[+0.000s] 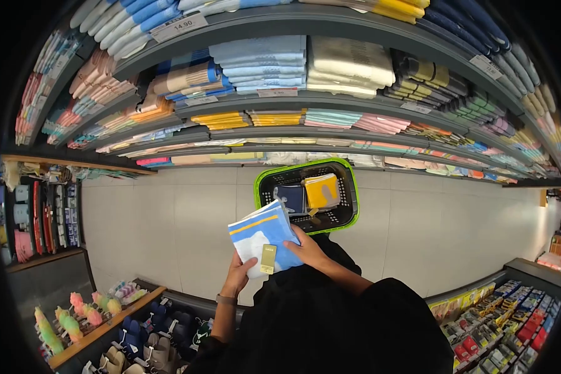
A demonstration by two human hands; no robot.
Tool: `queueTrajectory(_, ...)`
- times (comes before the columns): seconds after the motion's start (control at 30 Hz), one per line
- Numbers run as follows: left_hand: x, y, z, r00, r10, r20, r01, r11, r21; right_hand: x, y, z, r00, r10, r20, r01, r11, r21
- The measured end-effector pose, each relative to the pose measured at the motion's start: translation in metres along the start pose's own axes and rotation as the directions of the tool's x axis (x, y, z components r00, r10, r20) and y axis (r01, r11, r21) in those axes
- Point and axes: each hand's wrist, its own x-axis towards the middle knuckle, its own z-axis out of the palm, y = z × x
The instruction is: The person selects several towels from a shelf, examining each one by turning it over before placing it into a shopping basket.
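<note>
A folded blue and white towel (279, 232) with a yellow stripe and an olive tag is held up between both hands. My left hand (242, 272) grips its lower left corner, thumb on top near the tag. At the right edge, my right hand (308, 248) is closed on the same towel. Just beyond the towel, a black shopping basket (355, 206) with a bright green rim stands on the floor. Inside it lie a dark navy folded towel (291, 197) and a yellow folded towel (321, 191). The held towel overlaps the basket's near left corner in view.
Shelves of folded towels (262, 59) curve across the front. Slippers (159, 349) and colourful fluffy items (68, 323) fill a low display at lower left. Another display of small packaged goods (498, 330) stands at lower right. Pale floor tiles (199, 218) run between them.
</note>
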Motion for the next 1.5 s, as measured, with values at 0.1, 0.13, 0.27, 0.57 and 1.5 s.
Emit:
queueTrajectory(0.1,0.016,-0.013,-0.012,0.999,0.023,0.038,-0.027,0.995,0.097,0.001,0.021,0.004,0.999,-0.012,-0.04,0.01,0.998,-0.054)
queueTrajectory(0.13,0.021,-0.018,-0.014,0.998,0.048,0.033,-0.053,0.989,0.14,0.002,0.028,0.003,0.996,0.057,-0.069,-0.061,0.997,-0.057)
queueTrajectory(0.27,0.041,-0.046,-0.046,0.997,0.028,0.067,-0.054,0.898,0.437,-0.005,0.053,-0.012,0.981,0.191,-0.016,-0.191,0.982,0.009)
queueTrajectory(0.57,0.047,-0.027,-0.001,0.981,0.169,0.092,-0.187,0.951,0.246,0.007,0.053,-0.033,0.975,0.17,-0.144,-0.155,0.981,0.114)
queueTrajectory(1.5,0.17,-0.078,-0.013,0.995,0.095,-0.039,-0.088,0.984,0.154,-0.05,0.176,-0.15,0.788,0.592,-0.172,-0.545,0.799,0.253)
